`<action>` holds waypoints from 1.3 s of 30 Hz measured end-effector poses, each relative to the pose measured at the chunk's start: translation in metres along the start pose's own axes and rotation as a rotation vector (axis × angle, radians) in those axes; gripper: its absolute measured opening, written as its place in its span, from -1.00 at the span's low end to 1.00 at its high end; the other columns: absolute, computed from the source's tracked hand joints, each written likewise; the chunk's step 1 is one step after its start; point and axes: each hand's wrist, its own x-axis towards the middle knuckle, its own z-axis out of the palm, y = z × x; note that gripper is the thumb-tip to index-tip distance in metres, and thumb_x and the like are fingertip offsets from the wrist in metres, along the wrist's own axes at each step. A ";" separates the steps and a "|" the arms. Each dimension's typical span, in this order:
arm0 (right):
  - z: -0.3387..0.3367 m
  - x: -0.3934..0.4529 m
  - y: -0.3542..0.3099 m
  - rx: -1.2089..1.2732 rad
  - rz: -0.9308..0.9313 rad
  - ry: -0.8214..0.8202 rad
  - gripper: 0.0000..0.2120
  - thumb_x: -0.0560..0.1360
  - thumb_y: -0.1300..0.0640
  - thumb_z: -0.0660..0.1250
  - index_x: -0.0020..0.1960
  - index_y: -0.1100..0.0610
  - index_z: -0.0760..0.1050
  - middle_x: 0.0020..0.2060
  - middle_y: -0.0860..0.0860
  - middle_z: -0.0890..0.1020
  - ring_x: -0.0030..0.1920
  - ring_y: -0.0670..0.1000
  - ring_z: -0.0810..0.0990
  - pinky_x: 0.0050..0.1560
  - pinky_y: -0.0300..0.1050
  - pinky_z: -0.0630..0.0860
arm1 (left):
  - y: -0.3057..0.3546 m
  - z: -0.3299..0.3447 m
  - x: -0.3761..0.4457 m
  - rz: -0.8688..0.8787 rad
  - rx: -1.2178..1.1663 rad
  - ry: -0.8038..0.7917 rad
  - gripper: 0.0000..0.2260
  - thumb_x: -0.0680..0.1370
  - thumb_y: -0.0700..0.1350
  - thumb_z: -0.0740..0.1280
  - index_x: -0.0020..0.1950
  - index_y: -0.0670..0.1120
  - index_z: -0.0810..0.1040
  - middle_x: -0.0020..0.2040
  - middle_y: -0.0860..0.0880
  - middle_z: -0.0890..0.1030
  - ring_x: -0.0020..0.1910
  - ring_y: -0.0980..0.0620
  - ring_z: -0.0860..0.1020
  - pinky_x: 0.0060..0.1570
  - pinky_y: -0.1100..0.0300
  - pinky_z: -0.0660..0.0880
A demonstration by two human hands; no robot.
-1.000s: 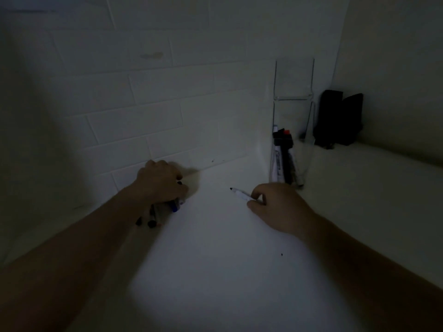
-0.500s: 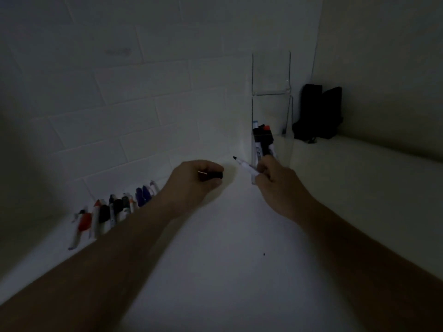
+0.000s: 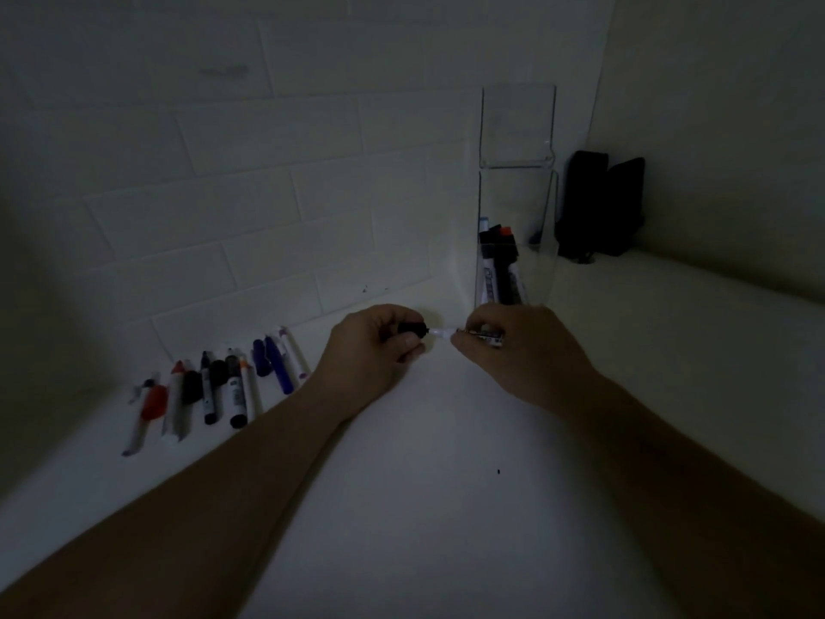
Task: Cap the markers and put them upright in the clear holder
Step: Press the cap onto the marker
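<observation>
Dim light, both hands meeting over the white counter [image 3: 424, 507]. The left hand [image 3: 372, 350] pinches a black cap [image 3: 411, 328] between thumb and curled fingers, and the right hand [image 3: 522, 346] pinches the white marker [image 3: 442, 333] by its barrel, tip pointing straight at the cap's mouth, just touching it. Right behind the right hand stands the clear holder [image 3: 518, 243], capped markers upright inside. Well off to the left of the left hand lies a row of loose markers [image 3: 223, 386] along the tiled wall [image 3: 268, 194].

Marker labels [image 3: 490, 283] in clear holder: printing present, too dim, unreadable.
</observation>
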 end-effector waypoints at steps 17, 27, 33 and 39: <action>-0.002 0.005 0.004 -0.165 -0.087 -0.023 -0.80 0.52 -0.17 0.33 -0.03 -0.06 0.59 -0.25 -0.10 0.48 -0.25 -0.09 0.43 -0.28 -0.29 0.22 | 0.005 0.007 -0.005 0.196 0.424 0.024 -0.78 0.57 -0.07 0.36 0.20 0.03 0.65 -0.05 0.12 0.68 -0.15 0.27 0.54 -0.12 0.64 0.28; 0.003 0.000 -0.009 -0.023 0.050 -0.050 -0.82 0.47 -0.13 0.43 -0.02 -0.07 0.65 -0.18 -0.11 0.62 -0.21 -0.11 0.54 -0.15 -0.15 0.49 | 0.003 0.005 -0.003 0.227 0.380 0.052 -0.87 0.47 -0.16 0.48 -0.02 0.02 0.71 -0.20 0.16 0.65 -0.26 0.36 0.53 -0.19 0.56 0.35; -0.002 0.002 -0.004 -0.016 0.021 -0.178 -0.82 0.52 -0.08 0.36 0.00 -0.01 0.65 -0.15 -0.04 0.66 -0.16 -0.07 0.58 -0.14 -0.25 0.44 | 0.000 0.005 -0.008 0.214 0.363 0.014 -0.88 0.50 -0.06 0.46 0.02 0.04 0.71 -0.21 0.15 0.67 -0.22 0.23 0.60 -0.21 0.50 0.41; -0.021 0.002 -0.012 -0.101 0.056 -0.155 -0.85 0.62 -0.15 0.17 0.08 -0.21 0.50 -0.17 -0.20 0.53 -0.12 -0.15 0.55 -0.05 -0.11 0.52 | 0.005 0.005 -0.008 0.115 0.271 -0.020 -0.76 0.52 0.21 0.33 0.12 0.18 0.61 -0.13 0.18 0.67 -0.15 0.30 0.59 -0.12 0.40 0.45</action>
